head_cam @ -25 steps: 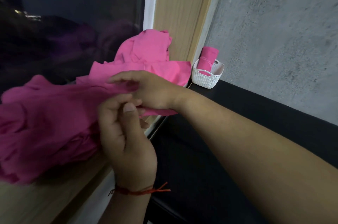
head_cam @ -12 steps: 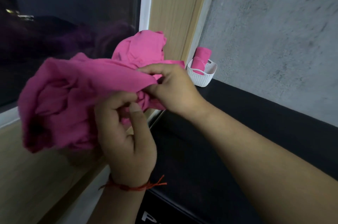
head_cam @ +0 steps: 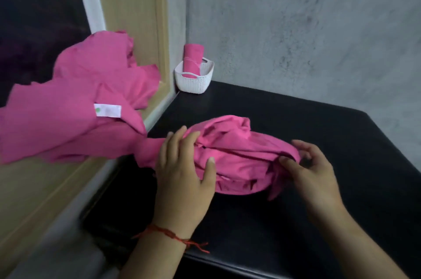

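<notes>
The pink garment (head_cam: 239,158) lies in the lower middle of the frame on the black bench (head_cam: 296,114), bunched into a loose, creased bundle rather than a tidy shape. The left hand (head_cam: 182,174) grasps its left end, fingers curled over the top of the cloth and the thumb pressed against the front. The right hand (head_cam: 312,171) grasps the right end, with the thumb on a fold and the fingers curved round the edge; a small flap hangs below it.

Judging from this, the work is rolling or folding such pieces for the basket, and this piece is at an early stage: gathered on the bench, but not yet smoothed or rolled. A tail of pink runs from behind the left hand toward the left of the frame; I cannot tell whether it belongs to this piece or to the heap.

That heap, a pile of pink cloth (head_cam: 91,87) with a white label (head_cam: 107,110) showing, sits on the wooden window ledge (head_cam: 34,187) at the left and seems to be what is left to do.

In the corner at the upper middle, touching the grey wall (head_cam: 296,28), stands a white basket (head_cam: 193,82). It holds one rolled pink cloth (head_cam: 192,57) set upright, with room beside it for more.
</notes>
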The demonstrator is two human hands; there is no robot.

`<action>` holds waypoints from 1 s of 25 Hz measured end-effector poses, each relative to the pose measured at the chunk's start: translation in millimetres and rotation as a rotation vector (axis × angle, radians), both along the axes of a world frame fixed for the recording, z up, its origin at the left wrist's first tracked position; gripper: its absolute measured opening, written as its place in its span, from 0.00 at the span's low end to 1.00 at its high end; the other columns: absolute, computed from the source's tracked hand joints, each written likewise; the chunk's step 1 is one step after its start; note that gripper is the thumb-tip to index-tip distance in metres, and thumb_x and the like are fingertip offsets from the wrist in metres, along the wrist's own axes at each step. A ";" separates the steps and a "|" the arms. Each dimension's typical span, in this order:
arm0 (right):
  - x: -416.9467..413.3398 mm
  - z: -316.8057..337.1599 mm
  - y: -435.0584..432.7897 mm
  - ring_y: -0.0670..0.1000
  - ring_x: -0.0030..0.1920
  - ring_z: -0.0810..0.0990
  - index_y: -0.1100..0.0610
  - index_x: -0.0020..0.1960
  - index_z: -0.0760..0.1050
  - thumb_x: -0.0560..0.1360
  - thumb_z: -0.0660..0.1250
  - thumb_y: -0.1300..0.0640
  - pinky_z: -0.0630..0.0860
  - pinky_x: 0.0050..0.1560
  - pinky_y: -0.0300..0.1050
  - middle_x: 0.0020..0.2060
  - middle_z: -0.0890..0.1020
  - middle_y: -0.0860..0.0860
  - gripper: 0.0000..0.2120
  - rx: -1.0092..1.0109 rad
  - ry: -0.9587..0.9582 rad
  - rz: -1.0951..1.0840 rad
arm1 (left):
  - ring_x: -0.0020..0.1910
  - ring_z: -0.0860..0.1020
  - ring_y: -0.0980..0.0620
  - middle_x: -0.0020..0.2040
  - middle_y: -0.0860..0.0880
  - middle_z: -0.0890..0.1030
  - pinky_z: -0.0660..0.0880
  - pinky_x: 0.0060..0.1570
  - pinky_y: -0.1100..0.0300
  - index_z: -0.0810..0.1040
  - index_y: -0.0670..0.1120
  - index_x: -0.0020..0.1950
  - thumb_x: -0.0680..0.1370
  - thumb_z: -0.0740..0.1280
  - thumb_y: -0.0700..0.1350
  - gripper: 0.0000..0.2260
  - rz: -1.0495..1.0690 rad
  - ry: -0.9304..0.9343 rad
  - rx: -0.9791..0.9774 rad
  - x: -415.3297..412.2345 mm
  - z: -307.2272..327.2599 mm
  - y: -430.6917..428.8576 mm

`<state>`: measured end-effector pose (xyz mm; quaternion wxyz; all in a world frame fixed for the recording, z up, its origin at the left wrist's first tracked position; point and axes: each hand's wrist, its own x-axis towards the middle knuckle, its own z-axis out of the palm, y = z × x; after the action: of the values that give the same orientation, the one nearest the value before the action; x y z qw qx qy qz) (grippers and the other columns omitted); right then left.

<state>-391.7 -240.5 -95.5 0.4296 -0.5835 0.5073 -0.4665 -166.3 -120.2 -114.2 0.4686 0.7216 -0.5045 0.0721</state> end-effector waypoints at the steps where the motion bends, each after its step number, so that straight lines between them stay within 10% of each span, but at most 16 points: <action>1: -15.7 -13.2 0.1 0.50 0.55 0.86 0.40 0.62 0.79 0.76 0.78 0.56 0.83 0.60 0.55 0.54 0.83 0.44 0.19 0.015 0.068 -0.041 | 0.78 0.63 0.43 0.77 0.48 0.69 0.63 0.76 0.40 0.71 0.49 0.75 0.77 0.65 0.59 0.28 -0.027 0.037 0.102 -6.9 -12.3 -8.0; 7: -57.5 -44.1 13.8 0.42 0.59 0.81 0.35 0.62 0.81 0.76 0.77 0.52 0.77 0.56 0.34 0.57 0.78 0.38 0.19 -0.216 0.168 -0.053 | 0.79 0.61 0.46 0.80 0.50 0.63 0.65 0.76 0.41 0.59 0.61 0.81 0.72 0.61 0.73 0.40 -0.096 0.075 0.348 -40.2 -56.8 -40.7; 11: -53.5 -61.2 3.3 0.41 0.74 0.73 0.34 0.76 0.72 0.74 0.80 0.53 0.76 0.69 0.43 0.73 0.71 0.35 0.35 -0.201 0.106 0.130 | 0.80 0.59 0.57 0.81 0.57 0.62 0.65 0.78 0.49 0.57 0.67 0.80 0.73 0.67 0.71 0.38 -0.235 0.165 0.234 -55.0 -60.7 -67.8; 17: -93.4 -40.4 -17.6 0.46 0.53 0.88 0.45 0.54 0.89 0.76 0.75 0.61 0.82 0.55 0.38 0.49 0.90 0.47 0.13 -0.035 -0.119 -0.009 | 0.81 0.55 0.64 0.82 0.64 0.57 0.62 0.78 0.56 0.57 0.63 0.82 0.69 0.78 0.65 0.47 -0.553 0.271 0.221 -85.7 -42.8 -100.2; 25: -110.2 -50.2 -31.3 0.59 0.54 0.88 0.53 0.53 0.89 0.81 0.70 0.59 0.83 0.57 0.59 0.49 0.89 0.58 0.09 0.192 -0.411 -0.183 | 0.77 0.68 0.53 0.75 0.61 0.70 0.67 0.74 0.59 0.84 0.56 0.56 0.74 0.77 0.53 0.11 -0.532 0.083 0.083 -124.7 -40.2 -103.6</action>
<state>-501.9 -271.8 -145.7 0.5333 -0.3842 0.5021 -0.5620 -291.0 -223.8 -154.4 0.4613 0.5846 -0.6592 -0.1040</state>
